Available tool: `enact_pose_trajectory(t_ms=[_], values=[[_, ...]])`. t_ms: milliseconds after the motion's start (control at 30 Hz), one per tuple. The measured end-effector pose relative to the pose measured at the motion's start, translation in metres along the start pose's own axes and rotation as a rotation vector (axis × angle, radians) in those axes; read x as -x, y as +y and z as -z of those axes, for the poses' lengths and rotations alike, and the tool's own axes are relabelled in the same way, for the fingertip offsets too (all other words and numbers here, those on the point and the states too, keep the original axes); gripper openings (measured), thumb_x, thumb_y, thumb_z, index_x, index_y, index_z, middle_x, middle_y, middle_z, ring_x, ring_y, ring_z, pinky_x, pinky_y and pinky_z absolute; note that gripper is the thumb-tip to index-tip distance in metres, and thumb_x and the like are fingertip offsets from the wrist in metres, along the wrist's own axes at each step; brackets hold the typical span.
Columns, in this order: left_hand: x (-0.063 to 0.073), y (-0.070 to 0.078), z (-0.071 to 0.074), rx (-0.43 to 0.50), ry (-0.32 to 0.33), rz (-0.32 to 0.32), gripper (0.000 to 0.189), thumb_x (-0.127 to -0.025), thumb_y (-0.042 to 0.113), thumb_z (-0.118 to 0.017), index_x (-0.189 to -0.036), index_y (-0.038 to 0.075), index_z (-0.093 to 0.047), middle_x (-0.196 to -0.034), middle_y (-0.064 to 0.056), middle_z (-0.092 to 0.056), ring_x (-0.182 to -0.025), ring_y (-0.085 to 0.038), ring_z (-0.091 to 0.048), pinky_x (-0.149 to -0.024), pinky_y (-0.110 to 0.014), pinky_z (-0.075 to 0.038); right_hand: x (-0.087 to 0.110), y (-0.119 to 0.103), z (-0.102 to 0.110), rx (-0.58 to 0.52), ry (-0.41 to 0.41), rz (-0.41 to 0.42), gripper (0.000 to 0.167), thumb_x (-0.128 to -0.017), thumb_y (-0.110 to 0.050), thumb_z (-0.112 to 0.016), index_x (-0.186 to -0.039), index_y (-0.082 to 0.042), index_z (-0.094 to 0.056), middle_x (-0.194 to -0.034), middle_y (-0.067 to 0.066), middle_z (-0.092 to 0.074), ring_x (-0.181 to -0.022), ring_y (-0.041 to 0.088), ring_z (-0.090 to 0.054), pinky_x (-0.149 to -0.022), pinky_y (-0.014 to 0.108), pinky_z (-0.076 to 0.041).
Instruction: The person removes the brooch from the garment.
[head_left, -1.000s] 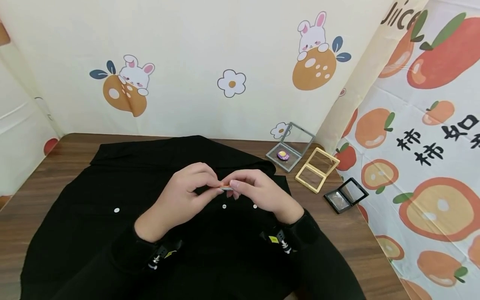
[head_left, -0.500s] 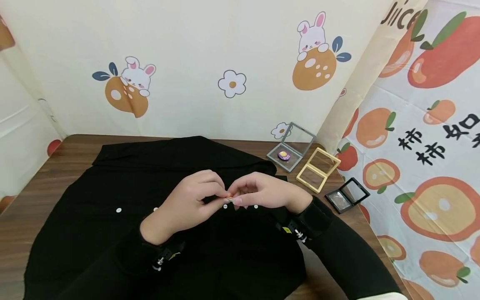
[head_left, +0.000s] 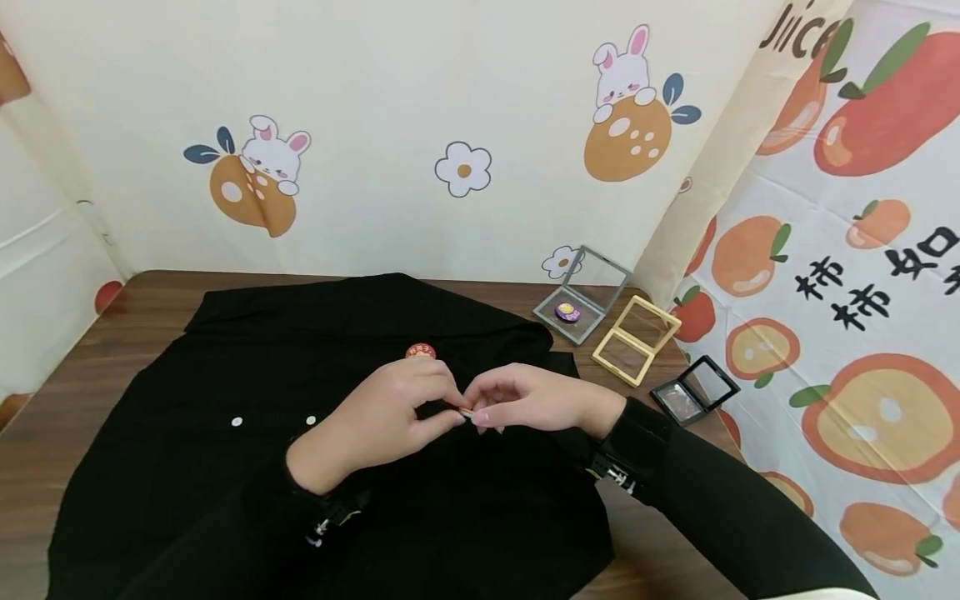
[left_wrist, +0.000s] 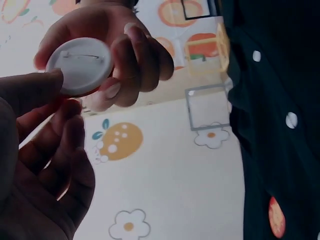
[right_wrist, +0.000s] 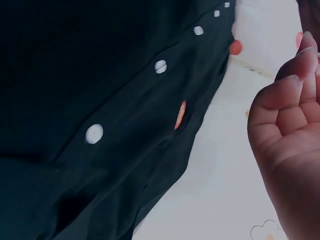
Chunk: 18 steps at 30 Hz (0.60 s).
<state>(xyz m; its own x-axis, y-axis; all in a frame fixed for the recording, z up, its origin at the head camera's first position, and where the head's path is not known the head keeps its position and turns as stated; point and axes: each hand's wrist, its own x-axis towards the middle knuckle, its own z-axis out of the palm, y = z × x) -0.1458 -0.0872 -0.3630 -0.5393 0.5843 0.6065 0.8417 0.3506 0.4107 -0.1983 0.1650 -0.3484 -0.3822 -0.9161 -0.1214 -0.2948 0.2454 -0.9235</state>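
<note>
A round pin badge [left_wrist: 80, 75] with a white back and a metal pin is held between both hands, over the black shirt [head_left: 240, 358]. In the head view my left hand [head_left: 386, 412] pinches its left edge with thumb and forefinger. My right hand [head_left: 540, 400] pinches the other edge; its fingers show at the right of the right wrist view. The badge's front faces away in the left wrist view, with a red-orange rim showing. A second, red badge [head_left: 421, 350] is on the shirt just behind my left hand. White buttons [head_left: 311, 420] run across the shirt.
At the table's back right stand three open hinged frame cases: a grey one [head_left: 570, 330] with a purple badge [head_left: 567, 312] inside, a yellow one [head_left: 621, 360] and a black one [head_left: 678, 404]. Printed cloth [head_left: 360, 208] hangs behind the wooden table [head_left: 168, 292].
Both hands have moved right and nearer the body with the pin badge. The red badge on the shirt has come into view behind my left hand. The cases stay in place.
</note>
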Motion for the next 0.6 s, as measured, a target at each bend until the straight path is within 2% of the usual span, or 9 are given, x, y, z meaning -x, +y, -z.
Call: enact_pose_trajectory(t_ms=[167,300,467,600], values=[[0.011,-0.014,0.004,-0.107,-0.131,0.229,0.017,-0.09,0.019,-0.082,-0.105,0.016,-0.073,-0.099,0.005,-0.069,-0.091,-0.007,-0.063,-0.083,-0.033,-0.055,0.009,0.013,0.0,0.216,0.077,-0.108,0.023,-0.104,-0.03,-0.061,-0.116,-0.012,-0.07,-0.093,-0.001,-0.067,-0.08,0.017,-0.063,-0.073,0.035,-0.054],[0.027,-0.036,0.004,-0.19,-0.251,0.387,0.03,-0.094,0.025,-0.078,-0.119,0.011,-0.071,-0.114,-0.002,-0.069,-0.105,-0.017,-0.065,-0.092,-0.042,-0.054,0.023,0.032,0.005,0.377,0.15,-0.223,0.024,-0.103,-0.038,-0.064,-0.115,-0.018,-0.07,-0.089,-0.007,-0.065,-0.076,0.013,-0.06,-0.07,0.032,-0.052],[0.045,-0.07,0.007,-0.303,-0.353,0.485,0.052,-0.095,0.032,-0.077,-0.135,0.003,-0.061,-0.135,-0.012,-0.062,-0.125,-0.031,-0.058,-0.105,-0.052,-0.047,0.049,0.049,0.024,0.567,0.261,-0.325,0.026,-0.102,-0.043,-0.064,-0.114,-0.021,-0.068,-0.086,-0.009,-0.062,-0.071,0.011,-0.057,-0.067,0.033,-0.05],[0.05,-0.09,0.013,-0.372,-0.404,0.539,0.063,-0.094,0.036,-0.076,-0.141,-0.001,-0.056,-0.146,-0.022,-0.053,-0.136,-0.04,-0.049,-0.111,-0.058,-0.039,0.067,0.056,0.047,0.742,0.369,-0.432,0.032,-0.1,-0.045,-0.065,-0.115,-0.017,-0.066,-0.089,-0.007,-0.061,-0.072,0.012,-0.056,-0.07,0.036,-0.048]])
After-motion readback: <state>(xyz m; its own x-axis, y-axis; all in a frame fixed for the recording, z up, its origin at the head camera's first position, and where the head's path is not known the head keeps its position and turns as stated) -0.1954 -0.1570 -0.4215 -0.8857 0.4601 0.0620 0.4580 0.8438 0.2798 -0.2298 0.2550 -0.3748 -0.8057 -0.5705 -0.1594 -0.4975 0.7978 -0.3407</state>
